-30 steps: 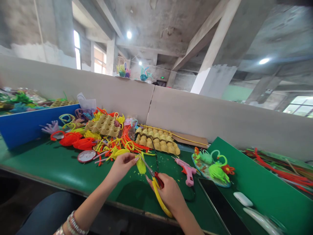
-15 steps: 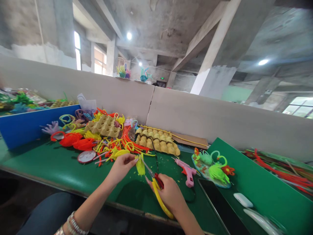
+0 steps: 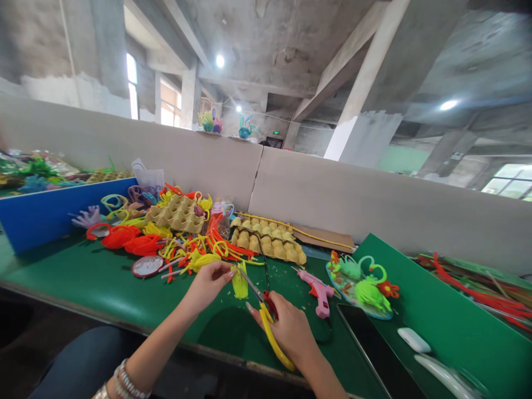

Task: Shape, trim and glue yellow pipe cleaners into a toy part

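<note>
The left hand (image 3: 206, 284) is pinched shut on the top of a fuzzy yellow pipe-cleaner tuft (image 3: 239, 281), held just above the green tabletop (image 3: 83, 277). The right hand (image 3: 291, 328) is clamped on the yellow-and-red-handled metal scissors (image 3: 264, 306), whose blades touch the tuft near its top. A pink plastic glue gun (image 3: 318, 289) lies near the right hand. A cardboard egg tray (image 3: 268, 244) sits behind.

The scissors (image 3: 266, 316) have yellow handles with a red pivot, and the fuzzy piece (image 3: 240, 280) at their blades is yellow. The table (image 3: 83, 277) is green, the glue gun (image 3: 318, 288) pink, the egg tray (image 3: 268, 241) tan.
</note>
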